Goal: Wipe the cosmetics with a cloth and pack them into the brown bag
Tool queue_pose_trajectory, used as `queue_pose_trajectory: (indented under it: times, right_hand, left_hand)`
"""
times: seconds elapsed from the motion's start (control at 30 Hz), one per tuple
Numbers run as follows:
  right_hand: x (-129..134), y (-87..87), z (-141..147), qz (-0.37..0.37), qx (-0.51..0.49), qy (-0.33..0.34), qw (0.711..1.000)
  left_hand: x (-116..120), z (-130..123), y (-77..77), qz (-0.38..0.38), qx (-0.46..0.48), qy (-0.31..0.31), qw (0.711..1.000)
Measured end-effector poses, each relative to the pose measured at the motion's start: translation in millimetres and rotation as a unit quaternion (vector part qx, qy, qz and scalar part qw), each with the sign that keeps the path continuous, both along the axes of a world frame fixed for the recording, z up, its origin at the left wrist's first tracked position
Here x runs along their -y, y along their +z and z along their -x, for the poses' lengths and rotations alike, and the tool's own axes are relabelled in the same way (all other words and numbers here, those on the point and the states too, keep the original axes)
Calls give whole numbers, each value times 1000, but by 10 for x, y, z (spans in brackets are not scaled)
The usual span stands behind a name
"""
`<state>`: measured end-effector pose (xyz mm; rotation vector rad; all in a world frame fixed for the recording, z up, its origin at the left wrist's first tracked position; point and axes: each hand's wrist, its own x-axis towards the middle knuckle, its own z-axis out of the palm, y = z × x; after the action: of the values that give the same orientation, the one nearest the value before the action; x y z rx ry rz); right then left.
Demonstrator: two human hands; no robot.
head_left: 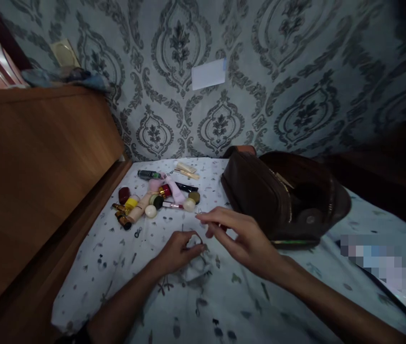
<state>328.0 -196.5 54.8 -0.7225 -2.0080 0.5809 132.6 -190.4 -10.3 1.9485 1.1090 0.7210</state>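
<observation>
My left hand [179,253] is over the patterned sheet, its fingers and thumb curled around something pale or see-through that I cannot make out. Just to its right hovers my right hand [244,236], index finger stretched out, the other fingers loosely bent and apart, with nothing visible in it. Beyond both hands lies a group of cosmetics: a pink tube [175,189], a beige bottle [140,208], a round white container [150,211], a red jar with a gold band [165,191] and a dark green bottle [148,175].
A brown leather bag [256,184] lies unzipped to the right of the cosmetics. At the left stands a wooden panel [38,167]. A device with a blurred screen [391,272] lies at lower right. Patterned wallpaper with a white plate [208,74] rises behind.
</observation>
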Motion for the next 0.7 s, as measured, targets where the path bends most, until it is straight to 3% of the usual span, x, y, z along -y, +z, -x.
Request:
queue_pose_trajectory:
  times: [0.1,0.17,0.23,0.33,0.53,0.7]
  right_hand:
    - [-359,-419,60,176,-44,-36,983]
    - [-544,-686,103,293,-112,-72,947]
    - [-688,-863,168,346,-171,-109,916]
    - [-880,-953,307,346,-198,-126,909]
    - [-1257,-969,553,273,-183,-146,933]
    - [-1245,-1076,585,198,-177,-169,949]
  left_hand:
    - [-51,39,-90,-17,51,2,999]
    - [-83,62,-120,-19,72,20,997]
    - [-116,83,-138,-21,82,44,995]
    - [-160,109,-163,-25,86,72,993]
    - [-188,130,-184,-39,83,90,992]
    - [-229,203,-144,-73,62,130,987]
